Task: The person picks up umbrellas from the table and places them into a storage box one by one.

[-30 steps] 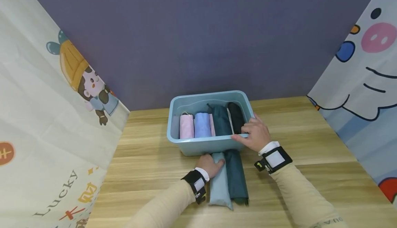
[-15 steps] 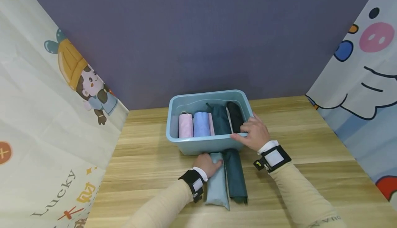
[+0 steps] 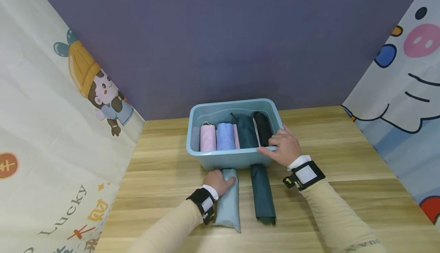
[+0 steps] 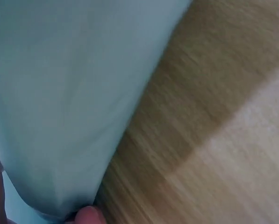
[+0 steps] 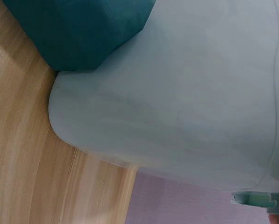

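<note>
My left hand (image 3: 217,182) holds the upper end of a light blue folded umbrella (image 3: 228,207) in a cloth sleeve, lying on the table. The left wrist view shows its pale sleeve (image 4: 78,102) close up, with fingertips at the lower edge. My right hand (image 3: 284,146) grips the right front corner of a light blue plastic bin (image 3: 230,161). Apart from the light blue one, to its right, lies a dark green folded umbrella (image 3: 263,193), its upper end against the bin's front. In the right wrist view, the green fabric (image 5: 88,28) touches the bin wall (image 5: 186,102).
Inside the bin stand rolled cloth bundles: a pink one (image 3: 207,138), a blue one (image 3: 225,136), a dark green one (image 3: 245,130) and a black one (image 3: 262,125). Behind the wooden table (image 3: 158,161) rises a dark purple-grey wall (image 3: 223,46). Printed curtains (image 3: 31,73) hang at both sides.
My left hand has shifted the light blue umbrella leftward, opening a gap between it and the dark green umbrella. My right hand stays on the bin's corner.
</note>
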A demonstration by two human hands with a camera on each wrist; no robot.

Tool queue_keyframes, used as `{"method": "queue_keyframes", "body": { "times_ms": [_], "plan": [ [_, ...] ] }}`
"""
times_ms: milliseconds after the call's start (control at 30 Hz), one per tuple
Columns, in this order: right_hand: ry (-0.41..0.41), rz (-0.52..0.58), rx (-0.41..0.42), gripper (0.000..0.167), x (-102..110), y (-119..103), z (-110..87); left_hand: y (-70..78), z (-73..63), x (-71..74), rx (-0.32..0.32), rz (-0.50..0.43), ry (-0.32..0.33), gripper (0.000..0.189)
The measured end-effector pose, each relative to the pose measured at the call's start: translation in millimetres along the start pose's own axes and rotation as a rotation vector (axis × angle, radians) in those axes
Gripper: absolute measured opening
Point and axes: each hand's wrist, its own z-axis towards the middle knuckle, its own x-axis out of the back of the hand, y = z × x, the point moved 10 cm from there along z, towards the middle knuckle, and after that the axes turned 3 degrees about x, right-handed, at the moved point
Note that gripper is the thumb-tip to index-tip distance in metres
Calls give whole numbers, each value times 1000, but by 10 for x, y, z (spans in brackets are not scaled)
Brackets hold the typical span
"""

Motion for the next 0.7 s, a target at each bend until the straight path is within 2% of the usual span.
{"method": "queue_keyframes", "body": {
  "times_ms": [200, 400, 700],
  "plan": [
    [9, 1, 16, 59, 14, -10, 1, -3, 28, -58, 33, 25, -38, 66],
    [27, 6, 15, 60, 14, -11, 0, 8, 62, -84, 51, 77, -41, 59],
    [34, 3, 14, 58, 18, 9, 2, 69, 111, -112, 10, 139, -59, 53]
  ]
}}
